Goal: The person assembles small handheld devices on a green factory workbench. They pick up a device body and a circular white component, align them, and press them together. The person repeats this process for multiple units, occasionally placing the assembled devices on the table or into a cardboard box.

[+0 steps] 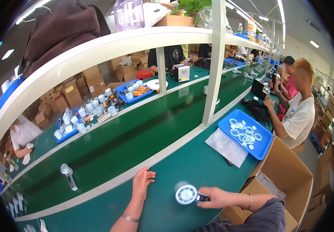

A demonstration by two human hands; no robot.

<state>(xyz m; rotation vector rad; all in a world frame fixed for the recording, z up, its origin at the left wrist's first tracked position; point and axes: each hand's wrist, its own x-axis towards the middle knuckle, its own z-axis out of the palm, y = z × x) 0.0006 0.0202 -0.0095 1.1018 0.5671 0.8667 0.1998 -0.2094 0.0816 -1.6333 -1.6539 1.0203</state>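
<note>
My right hand (215, 197) is wrapped round the dark handle of a small handheld fan (186, 194). The fan's round white head, with a spoked front, faces up above the green worktop (163, 210). My left hand (143, 180) is empty, its fingers apart and a little bent, over the worktop's edge beside the conveyor. Another handheld fan (66, 170), with a pale round head and dark handle, lies on the green conveyor belt (116, 150) to the left.
To the right are a blue tray (267, 144) of white rings and discs, bubble wrap (223, 149), and an open cardboard box (291, 162). A white post (212, 73) and shelf span the conveyor. Across it are blue trays of parts. A co-worker (298, 112) stands at the right.
</note>
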